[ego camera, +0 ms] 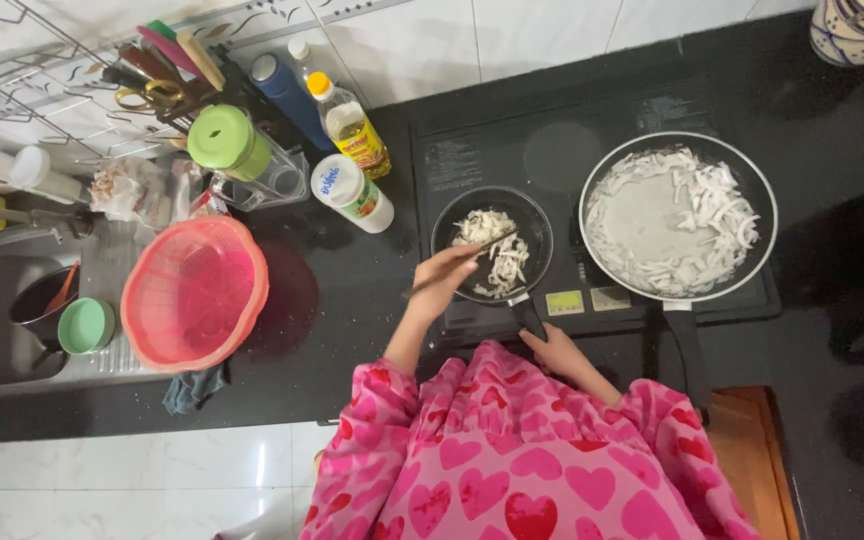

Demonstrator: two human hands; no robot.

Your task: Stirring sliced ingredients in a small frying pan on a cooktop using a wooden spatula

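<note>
Black small pan [492, 240] of white strips on the hob: my left hand [444, 278] grips chopsticks [462, 262] over it. My right hand [555, 350] clasps its handle [529, 318]; big pan [678, 215] beside.

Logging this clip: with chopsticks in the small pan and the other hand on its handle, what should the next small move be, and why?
Probably a short stir. The left hand holds chopsticks whose tips rest in the pale shredded food, which sits bunched in the middle of the small black pan. The right hand grips the pan's handle, so it looks steadied for a stir.
</note>
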